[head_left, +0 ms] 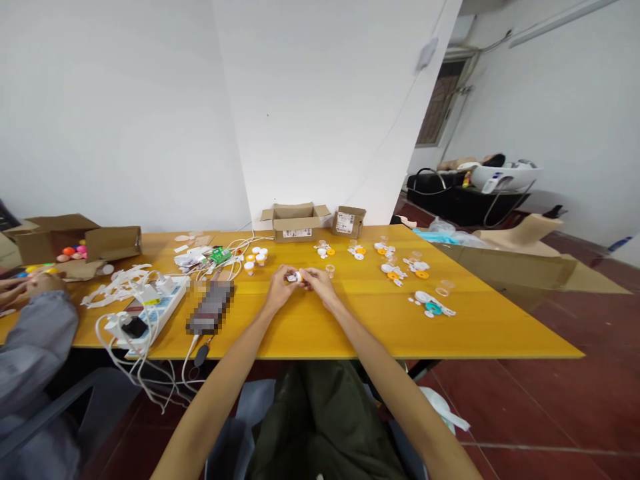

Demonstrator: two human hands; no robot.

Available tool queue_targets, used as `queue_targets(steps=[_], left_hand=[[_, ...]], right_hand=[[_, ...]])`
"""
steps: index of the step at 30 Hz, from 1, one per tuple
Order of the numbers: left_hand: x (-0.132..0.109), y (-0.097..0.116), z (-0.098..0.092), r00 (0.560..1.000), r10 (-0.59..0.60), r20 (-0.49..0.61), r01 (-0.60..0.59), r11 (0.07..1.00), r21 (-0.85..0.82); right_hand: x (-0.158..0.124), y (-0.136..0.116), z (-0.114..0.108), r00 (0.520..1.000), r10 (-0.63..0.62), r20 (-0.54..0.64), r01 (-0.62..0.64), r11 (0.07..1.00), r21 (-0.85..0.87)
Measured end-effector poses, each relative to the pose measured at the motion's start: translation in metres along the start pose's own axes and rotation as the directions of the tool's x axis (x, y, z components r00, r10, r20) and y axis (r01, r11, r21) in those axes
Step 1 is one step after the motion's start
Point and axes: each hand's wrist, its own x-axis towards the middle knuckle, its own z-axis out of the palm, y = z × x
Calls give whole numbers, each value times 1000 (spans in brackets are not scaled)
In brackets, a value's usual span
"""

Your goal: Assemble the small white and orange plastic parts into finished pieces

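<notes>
Over the middle of the table, my left hand (281, 287) and my right hand (320, 283) meet with fingers closed round a small white plastic part (299, 277). It has a touch of orange at its edge; the fingers cover much of it. Just right of my right hand stands a clear plastic cup (330, 270). Several white-and-orange round assembled pieces (257, 256) are grouped beyond my left hand. To the right lie small sets of white and orange parts (393, 272), and nearer, a set with a teal ring (433, 308).
Two cardboard boxes (295, 230) stand against the wall. On the left are a power strip (163, 310) with tangled white cables, a dark phone-like device (213, 307) and green circuit boards (220, 255). Another person's sleeve (45, 320) is at far left, near a box of coloured balls (73, 252).
</notes>
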Motion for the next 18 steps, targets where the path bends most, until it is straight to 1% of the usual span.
queue_targets(steps=[3,11,18], left_hand=[[0,0,-1,999,31,21,-31,999,36],[-2,1,-1,991,120,56,-125,987,104],[-2,1,-2,982,165,92,-177,974,140]], right_hand=[[-1,-1,0,1000,-6,30,7,1000,-16],[-1,-3,0,999,8,41,-5,998,-63],[-1,-3,1,1000,2,9,0,989,-146]])
